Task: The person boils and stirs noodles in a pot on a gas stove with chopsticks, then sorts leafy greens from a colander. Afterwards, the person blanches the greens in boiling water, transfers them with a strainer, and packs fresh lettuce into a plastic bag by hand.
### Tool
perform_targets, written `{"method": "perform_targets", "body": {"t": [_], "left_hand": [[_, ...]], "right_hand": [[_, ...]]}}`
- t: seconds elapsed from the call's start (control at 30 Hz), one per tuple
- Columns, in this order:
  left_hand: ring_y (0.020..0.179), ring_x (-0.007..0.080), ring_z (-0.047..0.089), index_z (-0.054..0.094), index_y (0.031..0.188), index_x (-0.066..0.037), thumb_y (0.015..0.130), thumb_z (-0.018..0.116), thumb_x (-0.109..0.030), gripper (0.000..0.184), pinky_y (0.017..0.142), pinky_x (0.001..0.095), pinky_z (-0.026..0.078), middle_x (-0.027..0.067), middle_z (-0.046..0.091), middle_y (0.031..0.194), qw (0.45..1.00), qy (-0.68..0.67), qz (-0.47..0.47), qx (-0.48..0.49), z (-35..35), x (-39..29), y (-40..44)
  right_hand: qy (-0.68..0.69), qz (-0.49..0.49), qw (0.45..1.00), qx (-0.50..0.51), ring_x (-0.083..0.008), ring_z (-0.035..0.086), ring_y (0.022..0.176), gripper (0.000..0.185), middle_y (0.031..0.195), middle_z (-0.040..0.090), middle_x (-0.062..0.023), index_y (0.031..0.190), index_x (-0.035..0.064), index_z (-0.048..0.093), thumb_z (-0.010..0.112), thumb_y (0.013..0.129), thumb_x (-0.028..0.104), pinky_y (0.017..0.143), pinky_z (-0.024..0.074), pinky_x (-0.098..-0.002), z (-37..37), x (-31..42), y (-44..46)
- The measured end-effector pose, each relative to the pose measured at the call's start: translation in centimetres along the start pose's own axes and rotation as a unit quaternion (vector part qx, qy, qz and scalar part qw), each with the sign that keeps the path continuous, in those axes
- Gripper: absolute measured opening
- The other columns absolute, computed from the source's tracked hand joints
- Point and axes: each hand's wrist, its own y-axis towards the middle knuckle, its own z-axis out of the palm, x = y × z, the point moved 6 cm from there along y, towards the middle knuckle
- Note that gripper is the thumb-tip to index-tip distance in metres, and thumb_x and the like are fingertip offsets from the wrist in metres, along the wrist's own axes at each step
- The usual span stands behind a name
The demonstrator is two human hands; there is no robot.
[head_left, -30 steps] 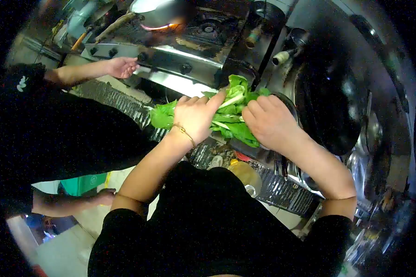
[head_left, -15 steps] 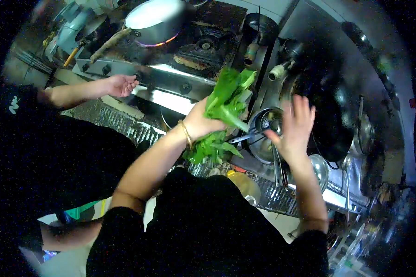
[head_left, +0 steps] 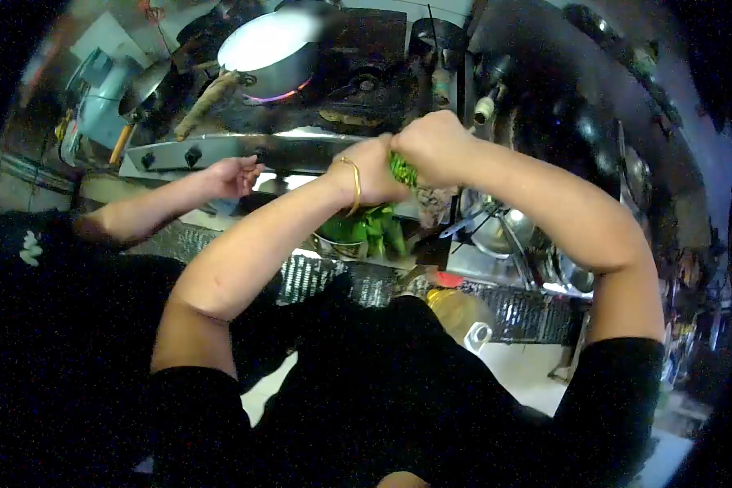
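My left hand (head_left: 371, 172), with a gold bangle at the wrist, is wrapped round a bunch of leafy greens (head_left: 374, 232). The leaves hang below that hand, over a metal pot (head_left: 337, 248) that shows only in part. Pressed close against it, my right hand (head_left: 435, 150) is closed round the other end of the bunch. Chopped-looking or twisted green stalks show in the gap between both fists; the rest of the bunch is hidden by my fingers.
A large pot (head_left: 272, 81) with a wrapped handle (head_left: 207, 104) sits over a lit burner. At left, a co-worker's hand (head_left: 237, 176) is by the stove knobs. Ladles and metal bowls (head_left: 496, 236) lie at right; a yellowish plastic bottle (head_left: 459, 313) stands below.
My right hand has come left from above the metal pot and closed on the greens beside my left hand. The leafy end now points down. The co-worker's hand stays by the knobs.
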Motion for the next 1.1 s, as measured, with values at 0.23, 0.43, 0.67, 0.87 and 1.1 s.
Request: {"method": "perform_targets", "body": {"t": [0.23,0.43,0.67,0.87,1.1], "left_hand": [[0.078,0.0279,0.063,0.049,0.106,-0.008,0.064,0.072,-0.024,0.051,0.068,0.0384,0.05,0.0148,0.062,0.086,0.992,0.054,0.097,-0.062,-3.4,-2.2,-1.8],[0.073,0.0118,0.057,0.049,0.114,-0.007,0.074,0.063,-0.007,0.042,0.064,0.024,0.048,0.0022,0.058,0.084,0.807,-0.588,0.001,-0.049,-4.8,4.4,-1.8],[0.07,0.0165,0.059,0.056,0.1,-0.011,0.078,0.063,-0.009,0.023,0.062,0.0325,0.052,0.0024,0.059,0.083,0.568,-0.795,-0.035,-0.207,-0.8,2.4,2.8],[0.068,0.0129,0.057,0.053,0.098,-0.008,0.073,0.062,0.003,0.029,0.06,0.0268,0.048,0.0032,0.059,0.077,0.702,-0.627,0.042,-0.335,-5.8,-1.8,2.7],[0.069,0.0085,0.053,0.052,0.093,-0.006,0.07,0.064,0.002,0.027,0.062,0.0235,0.046,0.0011,0.055,0.08,0.784,-0.393,0.098,-0.471,-11.0,-3.0,1.9]], "right_hand": [[0.763,0.219,0.607,0.044,-0.017,0.06,0.061,0.02,0.073,0.062,-0.0073,0.088,0.0019,0.06,0.061,0.068,0.006,0.053,0.0499,-0.0332,5.6,-0.4,-3.5],[0.79,0.221,0.547,-0.166,-0.0178,0.063,0.076,0.032,0.086,0.064,-0.0051,0.103,0.0019,0.06,0.06,0.071,-0.001,0.07,0.0526,-0.0336,4.6,-4.7,-8.0],[0.852,0.201,0.484,0.012,-0.0125,0.059,0.088,0.035,0.1,0.064,-0.0017,0.113,0.0103,0.059,0.062,0.084,0.029,0.073,0.0478,-0.0293,6.7,-1.0,-6.1],[0.973,0.033,0.226,0.034,-0.0198,0.061,0.099,0.061,0.118,0.058,-0.0072,0.124,0.0114,0.051,0.052,0.083,0.056,0.081,0.052,-0.0373,5.1,-2.5,-6.0],[0.88,0.027,0.471,0.048,-0.0185,0.063,0.09,0.044,0.103,0.064,-0.0073,0.116,0.0062,0.057,0.069,0.077,0.026,0.082,0.051,-0.0348,1.9,-2.6,-1.6]]}}
